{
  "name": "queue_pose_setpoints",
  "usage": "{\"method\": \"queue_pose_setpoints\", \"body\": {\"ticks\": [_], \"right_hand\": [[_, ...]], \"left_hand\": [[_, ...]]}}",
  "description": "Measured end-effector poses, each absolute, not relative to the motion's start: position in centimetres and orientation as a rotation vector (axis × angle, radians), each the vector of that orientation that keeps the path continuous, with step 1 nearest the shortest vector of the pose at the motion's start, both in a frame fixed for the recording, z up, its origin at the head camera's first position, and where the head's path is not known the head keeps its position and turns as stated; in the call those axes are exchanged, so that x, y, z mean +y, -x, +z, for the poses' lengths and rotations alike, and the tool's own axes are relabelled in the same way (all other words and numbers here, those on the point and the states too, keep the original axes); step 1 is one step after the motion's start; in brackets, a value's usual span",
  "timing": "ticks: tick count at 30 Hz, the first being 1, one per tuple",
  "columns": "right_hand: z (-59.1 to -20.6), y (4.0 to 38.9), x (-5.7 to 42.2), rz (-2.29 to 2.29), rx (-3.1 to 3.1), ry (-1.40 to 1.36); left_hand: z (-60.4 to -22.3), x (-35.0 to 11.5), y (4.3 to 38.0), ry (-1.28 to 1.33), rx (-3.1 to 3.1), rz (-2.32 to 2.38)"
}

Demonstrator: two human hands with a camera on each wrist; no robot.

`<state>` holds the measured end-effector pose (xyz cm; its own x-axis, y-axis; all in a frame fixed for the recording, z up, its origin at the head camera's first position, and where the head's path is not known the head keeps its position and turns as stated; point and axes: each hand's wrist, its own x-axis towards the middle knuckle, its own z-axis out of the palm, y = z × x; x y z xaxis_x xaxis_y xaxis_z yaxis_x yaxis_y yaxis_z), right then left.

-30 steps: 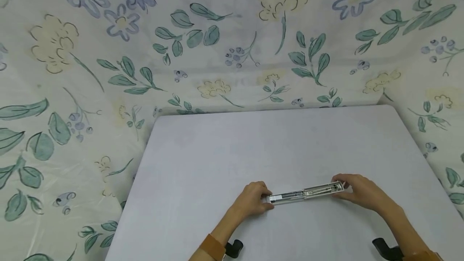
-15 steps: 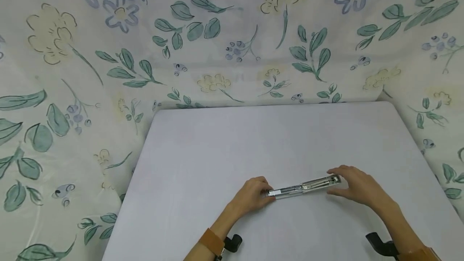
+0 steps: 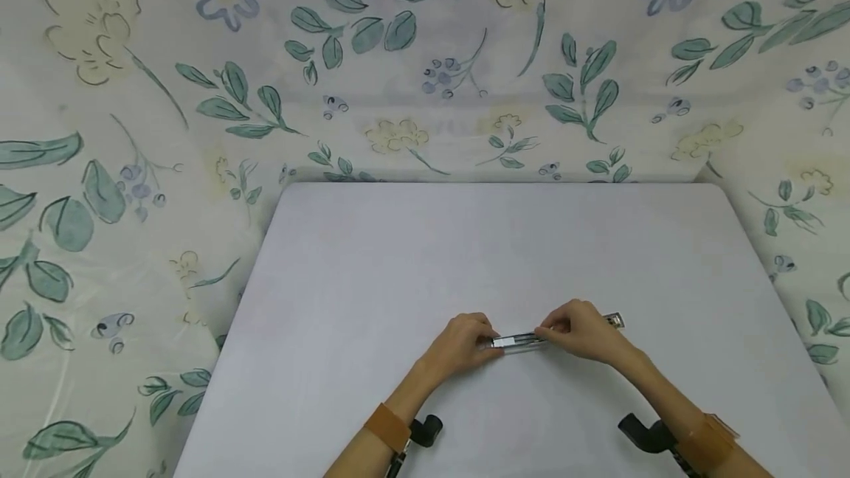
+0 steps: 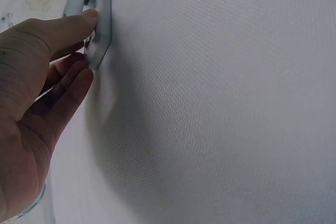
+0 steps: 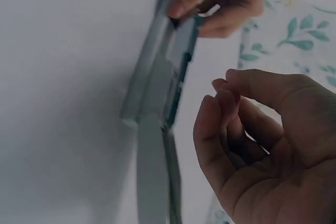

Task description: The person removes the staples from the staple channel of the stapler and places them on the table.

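Note:
A long, slim grey-and-clear object with metal parts lies slantwise between the hands, over the white table. It has a broad channelled section and a narrower strip running out from that section. My left hand pinches its left end between thumb and fingers, as the left wrist view shows too. My right hand is over the object's middle and right part, hiding much of it. In the right wrist view its fingers curl with the tips together, beside the object, and nothing shows between them.
The white table has a straight far edge and rounded corners. A flowered cloth hangs behind it and at both sides. Each wrist wears a brown band with a black camera mount.
My right hand has let go of the object's right end, opened, then moved left over its middle with fingers drawn together. My left hand keeps its hold. The head view has tilted slightly.

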<state>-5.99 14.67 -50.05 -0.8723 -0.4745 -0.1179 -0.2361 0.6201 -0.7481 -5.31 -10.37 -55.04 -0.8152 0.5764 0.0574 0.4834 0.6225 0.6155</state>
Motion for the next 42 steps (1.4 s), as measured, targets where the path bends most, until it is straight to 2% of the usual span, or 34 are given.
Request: {"method": "queue_pose_setpoints", "body": {"ticks": [13, 42], "right_hand": [[-52.0, 6.0, 11.9, -1.205, 2.293, 0.392], [-52.7, 4.6, 11.6, -1.576, 1.861, -0.04]], "left_hand": [[-54.9, -10.5, 5.4, -0.871, 2.695, 0.913], [-54.4, -10.2, 5.5, -0.904, 2.697, 0.897]]}}
